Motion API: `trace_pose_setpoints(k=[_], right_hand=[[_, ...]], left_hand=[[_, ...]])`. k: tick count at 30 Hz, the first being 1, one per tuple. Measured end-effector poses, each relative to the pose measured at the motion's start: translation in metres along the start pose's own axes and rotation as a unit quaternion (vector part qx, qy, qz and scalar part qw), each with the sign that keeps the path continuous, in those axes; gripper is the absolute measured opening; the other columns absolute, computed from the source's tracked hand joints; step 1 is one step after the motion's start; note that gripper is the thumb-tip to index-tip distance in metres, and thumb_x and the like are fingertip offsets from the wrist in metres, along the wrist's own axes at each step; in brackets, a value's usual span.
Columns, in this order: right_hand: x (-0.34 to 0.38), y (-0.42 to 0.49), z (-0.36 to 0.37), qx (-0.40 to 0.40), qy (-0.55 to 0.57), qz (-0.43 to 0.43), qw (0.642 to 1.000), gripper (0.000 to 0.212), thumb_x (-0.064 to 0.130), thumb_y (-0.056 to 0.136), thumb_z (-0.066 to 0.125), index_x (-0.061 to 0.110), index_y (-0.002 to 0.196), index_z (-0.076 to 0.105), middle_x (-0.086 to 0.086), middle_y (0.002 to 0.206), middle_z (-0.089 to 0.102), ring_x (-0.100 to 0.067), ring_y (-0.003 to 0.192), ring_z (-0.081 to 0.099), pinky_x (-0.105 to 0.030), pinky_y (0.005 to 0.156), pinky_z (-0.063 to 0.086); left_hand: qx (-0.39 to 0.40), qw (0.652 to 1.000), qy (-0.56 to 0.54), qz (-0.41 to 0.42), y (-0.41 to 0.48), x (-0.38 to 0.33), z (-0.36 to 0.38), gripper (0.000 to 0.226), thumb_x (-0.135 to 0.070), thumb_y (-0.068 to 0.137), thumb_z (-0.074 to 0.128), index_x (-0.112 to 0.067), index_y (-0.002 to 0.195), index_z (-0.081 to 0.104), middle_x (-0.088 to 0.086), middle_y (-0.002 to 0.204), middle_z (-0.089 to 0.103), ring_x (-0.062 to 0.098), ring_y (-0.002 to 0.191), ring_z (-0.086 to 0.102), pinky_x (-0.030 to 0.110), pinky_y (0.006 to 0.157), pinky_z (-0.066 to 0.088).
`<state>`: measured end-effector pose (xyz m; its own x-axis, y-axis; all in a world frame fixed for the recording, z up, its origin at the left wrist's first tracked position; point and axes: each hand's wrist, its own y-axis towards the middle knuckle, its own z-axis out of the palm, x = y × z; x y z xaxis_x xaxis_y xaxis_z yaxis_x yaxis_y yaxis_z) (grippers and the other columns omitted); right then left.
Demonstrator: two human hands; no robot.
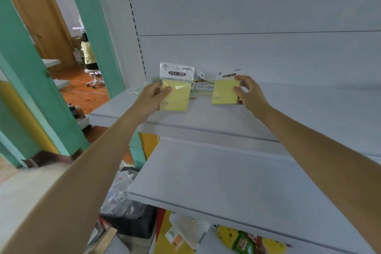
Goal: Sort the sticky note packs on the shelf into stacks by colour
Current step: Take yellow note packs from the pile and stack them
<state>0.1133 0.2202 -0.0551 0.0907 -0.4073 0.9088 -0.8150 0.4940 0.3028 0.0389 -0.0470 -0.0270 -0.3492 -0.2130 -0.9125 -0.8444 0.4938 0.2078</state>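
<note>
My left hand (156, 94) holds a yellow sticky note pack (178, 97) with a white header card, lifted upright above the upper white shelf (288, 113). My right hand (246, 90) grips a second yellow sticky note pack (224, 92) by its right edge, tilted, with its lower edge at the shelf board. Behind and between them a loose pile of other packs (203, 86) lies against the back panel, some green and some orange; a green one (142, 86) shows partly behind my left hand.
A lower white shelf (226, 181) juts out below. Under it lie packaged goods (243, 241) and a white perforated tray (189, 231). At the lower left are plastic bags (119, 189) and a black crate (136, 222). A doorway at left shows a seated person (88, 53).
</note>
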Motion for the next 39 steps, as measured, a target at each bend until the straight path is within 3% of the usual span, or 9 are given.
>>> trace_pose_setpoints(k=[2,5,13,22,27,31,35,37,39], right_hand=[[0.001,-0.008,-0.02,0.025,0.02,0.016,0.999,0.046,0.004,0.089,0.049,0.019,0.132,0.043,-0.002,0.118,0.042,-0.021,0.093,0.051,-0.016,0.054,0.053],[-0.003,-0.021,-0.06,0.041,0.04,0.039,0.998,0.06,-0.009,0.083,0.045,0.02,0.136,0.037,-0.001,0.123,0.04,-0.021,0.095,0.049,-0.021,0.064,0.05],[-0.03,-0.061,-0.217,-0.07,-0.001,0.053,0.996,0.067,-0.017,0.081,0.038,0.02,0.136,0.04,0.002,0.124,0.04,-0.02,0.087,0.05,-0.035,0.083,0.05],[-0.076,-0.109,-0.429,-0.16,-0.023,0.081,0.984,0.069,-0.018,0.081,0.036,0.02,0.138,0.038,0.004,0.126,0.04,-0.015,0.105,0.044,-0.02,0.074,0.052],[-0.098,-0.116,-0.51,-0.193,-0.038,0.101,0.975,0.069,-0.016,0.081,0.035,0.021,0.139,0.037,0.006,0.126,0.04,-0.017,0.108,0.044,-0.03,0.081,0.051],[-0.114,-0.107,-0.554,-0.219,-0.056,0.101,0.969,0.064,-0.018,0.083,0.032,0.011,0.14,0.033,-0.003,0.133,0.038,-0.018,0.112,0.041,-0.011,0.07,0.049],[-0.132,-0.092,-0.591,-0.246,-0.094,0.121,0.957,0.061,-0.016,0.082,0.033,0.009,0.137,0.037,-0.014,0.143,0.039,-0.015,0.103,0.043,-0.002,0.058,0.043],[-0.143,-0.081,-0.61,-0.256,-0.103,0.135,0.952,0.06,-0.015,0.083,0.034,0.01,0.137,0.039,-0.017,0.14,0.041,-0.016,0.091,0.046,-0.002,0.049,0.039],[-0.154,-0.07,-0.628,-0.259,-0.099,0.149,0.949,0.058,-0.012,0.084,0.034,0.012,0.137,0.039,-0.019,0.138,0.043,-0.021,0.091,0.045,-0.014,0.061,0.042]], left_hand=[[-0.042,0.998,-0.037,-0.002,0.008,-0.001,0.018,0.002,-0.022,0.093,0.05,-0.024,0.096,0.05,0.001,0.083,0.059,0.016,0.074,0.057,0.031,0.071,0.049],[-0.068,0.994,-0.075,-0.028,0.018,-0.009,0.057,0.016,-0.02,0.095,0.047,-0.023,0.11,0.045,0.002,0.083,0.057,0.012,0.069,0.054,0.026,0.061,0.048],[0.013,0.995,-0.096,-0.027,0.047,-0.06,0.211,0.044,0.0,0.088,0.032,-0.01,0.129,0.045,-0.001,0.088,0.054,0.01,0.069,0.049,0.025,0.064,0.042],[0.058,0.986,-0.157,0.021,0.04,-0.139,0.43,0.052,-0.005,0.09,0.04,-0.023,0.139,0.032,-0.006,0.082,0.049,0.01,0.065,0.05,0.023,0.065,0.044],[0.06,0.984,-0.138,0.1,0.041,-0.177,0.515,0.046,-0.001,0.09,0.04,-0.023,0.13,0.046,0.009,0.119,0.055,0.017,0.095,0.052,0.009,0.053,0.048],[0.058,0.984,-0.102,0.132,0.061,-0.198,0.573,0.038,-0.002,0.09,0.038,-0.011,0.123,0.055,0.012,0.134,0.048,0.024,0.117,0.052,0.017,0.068,0.05],[0.089,0.982,-0.101,0.131,0.079,-0.219,0.619,0.044,0.0,0.089,0.033,-0.01,0.129,0.05,0.011,0.138,0.043,0.001,0.076,0.054,0.015,0.068,0.046],[0.11,0.983,-0.095,0.115,0.088,-0.228,0.64,0.048,0.003,0.088,0.031,-0.008,0.132,0.047,0.007,0.135,0.044,0.007,0.067,0.052,0.006,0.059,0.043],[0.121,0.984,-0.086,0.099,0.093,-0.234,0.657,0.049,0.005,0.088,0.03,-0.007,0.134,0.043,0.003,0.124,0.045,0.019,0.075,0.054,0.0,0.05,0.039]])
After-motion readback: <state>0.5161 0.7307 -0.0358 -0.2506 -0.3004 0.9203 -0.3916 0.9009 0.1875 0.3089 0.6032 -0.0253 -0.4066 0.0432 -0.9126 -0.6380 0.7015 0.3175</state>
